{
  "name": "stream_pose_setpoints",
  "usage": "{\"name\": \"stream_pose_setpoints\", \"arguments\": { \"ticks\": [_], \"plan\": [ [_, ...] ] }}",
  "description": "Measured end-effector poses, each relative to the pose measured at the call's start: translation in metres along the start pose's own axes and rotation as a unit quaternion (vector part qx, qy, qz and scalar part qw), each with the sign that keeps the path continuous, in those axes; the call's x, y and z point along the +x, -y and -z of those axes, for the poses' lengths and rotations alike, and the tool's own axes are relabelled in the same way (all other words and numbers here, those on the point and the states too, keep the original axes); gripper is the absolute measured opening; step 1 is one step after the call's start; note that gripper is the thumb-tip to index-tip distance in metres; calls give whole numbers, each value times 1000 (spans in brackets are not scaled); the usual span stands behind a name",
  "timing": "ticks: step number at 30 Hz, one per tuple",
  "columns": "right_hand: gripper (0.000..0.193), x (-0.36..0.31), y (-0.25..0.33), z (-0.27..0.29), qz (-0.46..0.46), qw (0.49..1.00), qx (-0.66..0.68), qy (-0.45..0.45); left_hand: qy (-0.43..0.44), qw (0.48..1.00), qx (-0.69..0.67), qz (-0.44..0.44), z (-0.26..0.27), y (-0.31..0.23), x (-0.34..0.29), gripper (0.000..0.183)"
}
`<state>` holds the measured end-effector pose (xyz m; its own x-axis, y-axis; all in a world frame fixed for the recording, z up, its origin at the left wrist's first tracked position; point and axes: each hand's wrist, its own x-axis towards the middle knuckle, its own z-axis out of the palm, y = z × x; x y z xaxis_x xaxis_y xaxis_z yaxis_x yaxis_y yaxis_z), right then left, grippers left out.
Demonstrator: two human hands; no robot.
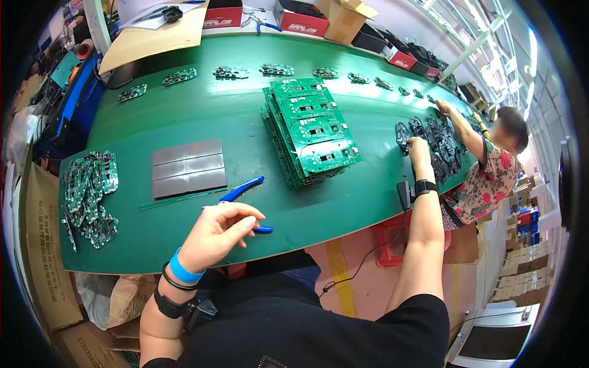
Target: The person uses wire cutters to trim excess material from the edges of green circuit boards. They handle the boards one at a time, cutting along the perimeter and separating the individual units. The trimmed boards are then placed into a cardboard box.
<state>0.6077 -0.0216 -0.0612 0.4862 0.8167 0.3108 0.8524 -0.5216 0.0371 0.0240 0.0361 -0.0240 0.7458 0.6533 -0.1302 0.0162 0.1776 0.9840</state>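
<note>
My right hand [420, 154] is stretched to the right side of the table. Its fingers are pinched at the edge of a black plastic shell [402, 135], beside a heap of similar black shells [443, 144]. My left hand [224, 230] hovers at the front of the table with loosely bent fingers, and I see nothing held in it. Blue-handled pliers [243, 187] lie partly hidden under that hand. Between my hands and farther back stands a tall stack of green circuit board panels [310, 126].
A pile of separate circuit boards [89, 199] lies at the left, near a dark grey segmented plate [189, 168]. Several small boards [230, 72] form a row along the back. Another person [488, 168] works at the right end. Red and black boxes [300, 21] line the back.
</note>
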Motion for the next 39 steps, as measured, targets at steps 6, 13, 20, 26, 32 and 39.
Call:
{"name": "stream_pose_setpoints", "arguments": {
  "ticks": [6, 13, 20, 26, 32, 39],
  "plan": [
    [14, -11, 26, 20, 39, 999, -8, 27, 133, 990, -17, 52, -36, 4, 36, 24],
    [12, -98, 132, 71, 72, 997, 5, 35, 156, 962, -171, 142, -123, 52, 102, 40],
    [9, -176, 207, 95, 106, 982, 151, 27, 74, 954, -246, 154, -161, 59, 115, 38],
    [15, -197, 222, 108, 56, 968, 244, 26, 53, 958, -237, 150, -156, 76, 111, 23],
    [16, -183, 181, 129, -62, 870, 484, 77, 123, 970, -169, 125, -118, 65, 99, 33],
    [23, -178, 156, 107, -140, 568, 775, 241, 176, 973, -102, 108, -99, 60, 95, 35]
  ]
}}
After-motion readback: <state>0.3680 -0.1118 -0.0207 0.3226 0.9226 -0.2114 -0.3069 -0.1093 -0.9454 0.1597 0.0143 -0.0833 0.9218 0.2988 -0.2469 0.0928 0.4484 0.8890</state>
